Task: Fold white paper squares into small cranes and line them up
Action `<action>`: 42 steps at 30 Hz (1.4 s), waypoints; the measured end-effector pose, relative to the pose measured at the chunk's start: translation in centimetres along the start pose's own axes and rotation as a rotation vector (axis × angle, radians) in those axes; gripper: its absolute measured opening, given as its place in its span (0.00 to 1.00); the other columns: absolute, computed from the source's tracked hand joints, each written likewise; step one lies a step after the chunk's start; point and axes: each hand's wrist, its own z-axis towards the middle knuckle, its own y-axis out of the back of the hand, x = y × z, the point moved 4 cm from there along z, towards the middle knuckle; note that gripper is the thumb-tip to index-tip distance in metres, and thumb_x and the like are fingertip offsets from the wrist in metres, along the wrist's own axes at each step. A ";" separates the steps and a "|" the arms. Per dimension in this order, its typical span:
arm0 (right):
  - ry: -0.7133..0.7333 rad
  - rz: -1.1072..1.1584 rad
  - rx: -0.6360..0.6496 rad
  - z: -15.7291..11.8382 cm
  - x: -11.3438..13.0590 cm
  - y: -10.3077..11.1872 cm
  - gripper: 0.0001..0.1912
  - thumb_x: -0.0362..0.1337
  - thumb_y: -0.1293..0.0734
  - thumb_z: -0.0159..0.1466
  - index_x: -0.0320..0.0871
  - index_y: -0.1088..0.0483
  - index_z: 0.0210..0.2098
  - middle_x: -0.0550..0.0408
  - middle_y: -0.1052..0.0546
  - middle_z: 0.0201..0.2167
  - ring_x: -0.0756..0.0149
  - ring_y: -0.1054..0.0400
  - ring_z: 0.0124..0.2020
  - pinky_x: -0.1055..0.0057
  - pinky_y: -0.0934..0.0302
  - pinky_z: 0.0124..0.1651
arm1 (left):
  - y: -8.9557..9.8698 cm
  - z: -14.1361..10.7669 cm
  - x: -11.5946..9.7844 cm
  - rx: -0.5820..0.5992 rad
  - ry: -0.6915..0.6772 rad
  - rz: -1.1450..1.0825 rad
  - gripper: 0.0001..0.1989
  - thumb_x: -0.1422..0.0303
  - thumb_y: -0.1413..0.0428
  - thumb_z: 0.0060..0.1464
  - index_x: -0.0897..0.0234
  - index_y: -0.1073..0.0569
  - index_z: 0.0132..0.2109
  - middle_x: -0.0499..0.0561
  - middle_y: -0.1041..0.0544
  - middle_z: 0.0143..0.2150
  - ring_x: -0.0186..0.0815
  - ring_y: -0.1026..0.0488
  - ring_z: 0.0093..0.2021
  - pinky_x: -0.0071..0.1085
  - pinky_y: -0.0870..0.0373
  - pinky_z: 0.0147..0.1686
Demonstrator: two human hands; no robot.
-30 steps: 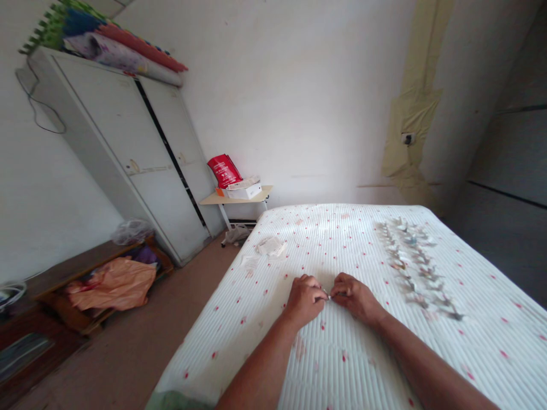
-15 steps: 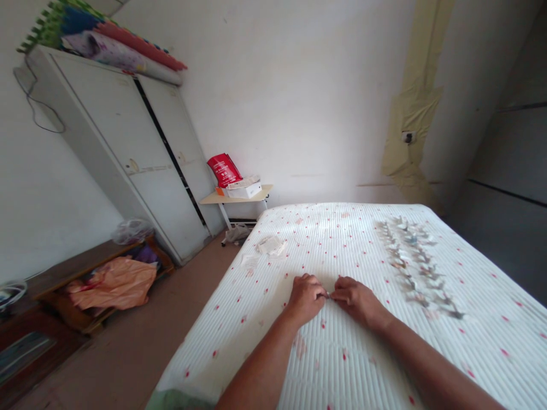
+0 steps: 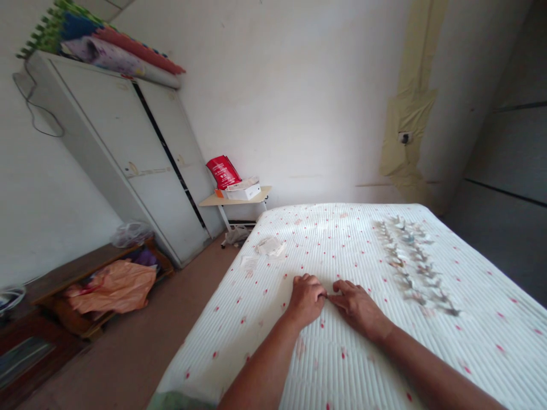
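Observation:
My left hand (image 3: 306,299) rests on the bed with its fingers curled, closed in a pinch at a tiny dark piece (image 3: 327,295) whose kind is too small to make out. From the other side my right hand (image 3: 356,307) meets it, thumb and forefinger tips at the same spot and the other fingers bent on the cover. Both hands lie on the white ribbed bedcover (image 3: 342,364) with red dots. To their right, several small folded figures, like paper cranes (image 3: 421,267), stand in rows. A pile of thin pale paper sheets (image 3: 270,246) lies beyond my left hand.
Past the bed's far left corner, a small table (image 3: 207,200) carries a red bag (image 3: 223,172) and a white box (image 3: 244,192). A tall grey cabinet (image 3: 115,125) stands left, with rolled mats (image 3: 128,54) on top. Orange plastic (image 3: 122,286) covers part of a low wooden bench.
My right hand's fingers have shifted slightly and loosened around the small piece. My left hand keeps its place, and the view has turned a little to the right.

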 end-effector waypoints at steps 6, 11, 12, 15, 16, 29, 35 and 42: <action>-0.101 0.353 -0.089 -0.1 -1.7 0.0 0.15 0.26 0.43 0.58 0.45 0.26 0.32 0.53 0.30 0.32 0.69 0.34 0.33 0.74 0.41 0.35 | 0.3 -0.3 0.0 -0.047 -0.015 -0.076 0.07 0.73 0.47 0.46 0.59 0.24 0.31 0.47 0.27 0.34 0.34 0.35 0.40 0.34 0.46 0.43; -0.170 0.449 -0.122 0.2 -2.2 -0.1 0.12 0.28 0.41 0.56 0.43 0.29 0.34 0.53 0.30 0.34 0.69 0.34 0.32 0.73 0.40 0.35 | 0.2 -0.1 0.0 -0.075 -0.021 -0.073 0.04 0.72 0.44 0.45 0.60 0.25 0.29 0.47 0.28 0.32 0.33 0.35 0.38 0.33 0.45 0.42; -0.167 0.451 -0.119 0.2 -2.1 -0.1 0.11 0.29 0.41 0.56 0.43 0.29 0.34 0.53 0.30 0.34 0.69 0.34 0.32 0.72 0.40 0.35 | 0.1 0.0 0.0 -0.078 -0.021 -0.063 0.03 0.71 0.44 0.45 0.60 0.25 0.28 0.46 0.28 0.31 0.32 0.35 0.38 0.33 0.45 0.41; -0.143 0.447 -0.111 0.5 -1.7 0.0 0.10 0.31 0.41 0.58 0.44 0.28 0.34 0.53 0.31 0.33 0.68 0.34 0.33 0.72 0.40 0.37 | -0.3 0.1 0.1 -0.081 -0.017 -0.032 0.02 0.70 0.43 0.45 0.60 0.25 0.27 0.46 0.29 0.30 0.32 0.35 0.37 0.32 0.45 0.40; -0.135 0.445 -0.107 0.5 -1.5 0.1 0.10 0.32 0.41 0.59 0.45 0.28 0.34 0.54 0.31 0.33 0.68 0.34 0.33 0.72 0.40 0.38 | -0.4 0.1 0.1 -0.082 -0.018 -0.022 0.02 0.70 0.43 0.45 0.60 0.25 0.27 0.46 0.29 0.30 0.32 0.35 0.37 0.32 0.45 0.40; -0.145 0.439 -0.104 1.1 -1.4 0.1 0.07 0.34 0.40 0.59 0.43 0.32 0.27 0.55 0.32 0.30 0.68 0.35 0.32 0.71 0.41 0.36 | -0.7 0.4 0.1 -0.094 -0.031 0.043 0.02 0.69 0.42 0.45 0.61 0.25 0.27 0.47 0.29 0.28 0.33 0.37 0.36 0.32 0.45 0.38; -0.150 0.419 -0.108 1.1 -1.8 -0.4 0.07 0.29 0.39 0.55 0.43 0.32 0.32 0.55 0.31 0.32 0.67 0.35 0.33 0.71 0.41 0.37 | -0.8 0.4 0.1 -0.099 -0.032 0.029 0.02 0.70 0.41 0.44 0.61 0.25 0.26 0.47 0.30 0.28 0.32 0.37 0.36 0.32 0.46 0.38; -0.050 0.334 -0.108 1.2 -1.4 0.0 0.08 0.29 0.41 0.59 0.43 0.31 0.31 0.54 0.31 0.30 0.68 0.35 0.34 0.72 0.41 0.38 | -0.7 0.3 0.0 -0.078 -0.025 0.027 0.01 0.69 0.41 0.44 0.61 0.25 0.26 0.47 0.29 0.28 0.33 0.36 0.36 0.32 0.46 0.39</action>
